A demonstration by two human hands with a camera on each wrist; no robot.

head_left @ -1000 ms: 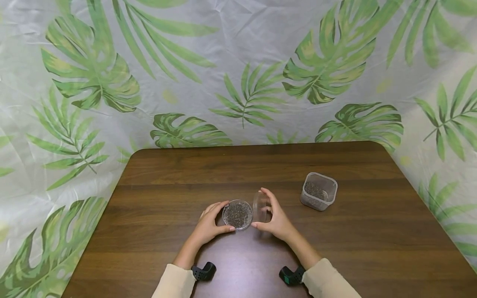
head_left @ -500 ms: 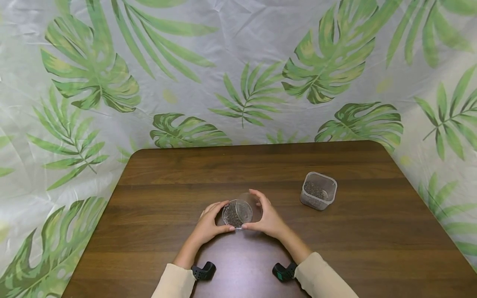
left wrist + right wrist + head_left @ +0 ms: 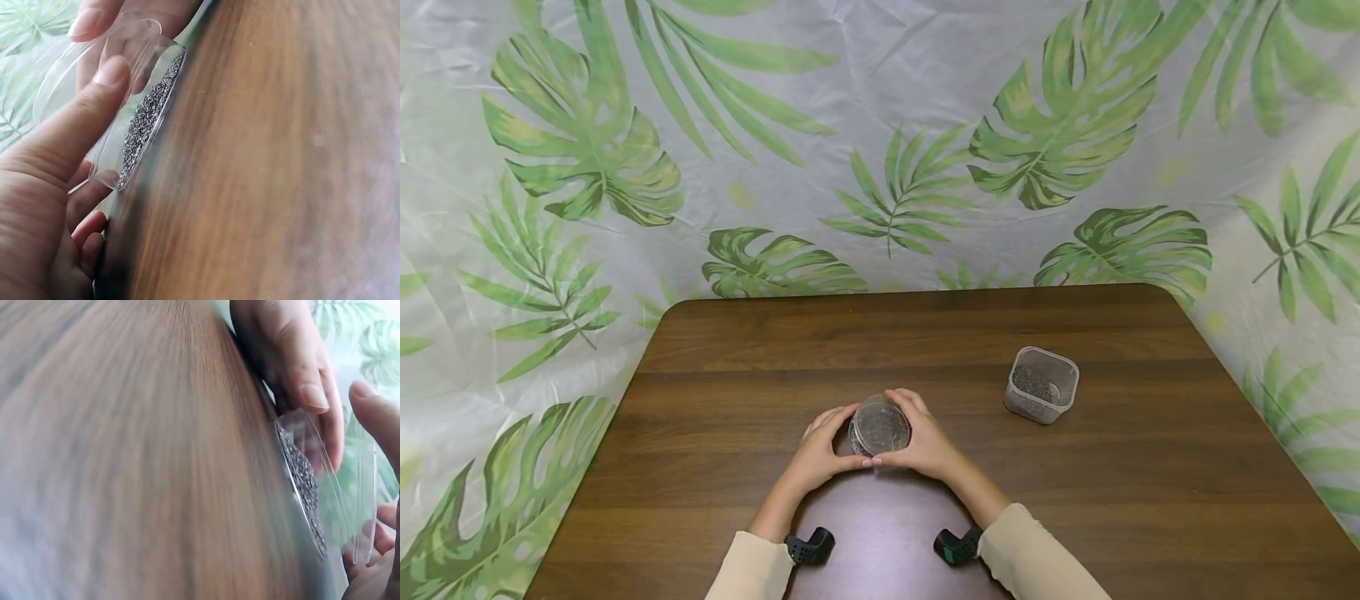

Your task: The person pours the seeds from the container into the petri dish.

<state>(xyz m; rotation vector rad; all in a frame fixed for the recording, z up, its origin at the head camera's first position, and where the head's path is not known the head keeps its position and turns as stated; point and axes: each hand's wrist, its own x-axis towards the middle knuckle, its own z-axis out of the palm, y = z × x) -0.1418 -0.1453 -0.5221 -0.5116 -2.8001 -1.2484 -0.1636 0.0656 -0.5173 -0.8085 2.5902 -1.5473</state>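
A round clear plastic container (image 3: 312, 447) stands on the table with small dark grains (image 3: 149, 119) heaped inside. My left hand (image 3: 818, 454) grips its left side, thumb at the near side and fingers curved round behind. My right hand (image 3: 925, 442) holds a round clear lid (image 3: 883, 427) by its edge. In the head view the lid covers most of the container. The right wrist view shows it tilted, with a gap between lid and rim. Both thumb tips nearly meet at the near side.
A square clear plastic tub (image 3: 1028, 407) with more dark grains (image 3: 1032, 383) stands to the right on the brown wooden table (image 3: 760, 350). Behind the table hangs a leaf-patterned cloth (image 3: 790, 192). A black band (image 3: 810, 547) is on each wrist.
My right hand has moved left with the lid, from upright beside the container to lying over it. My left hand and the container have stayed in place.
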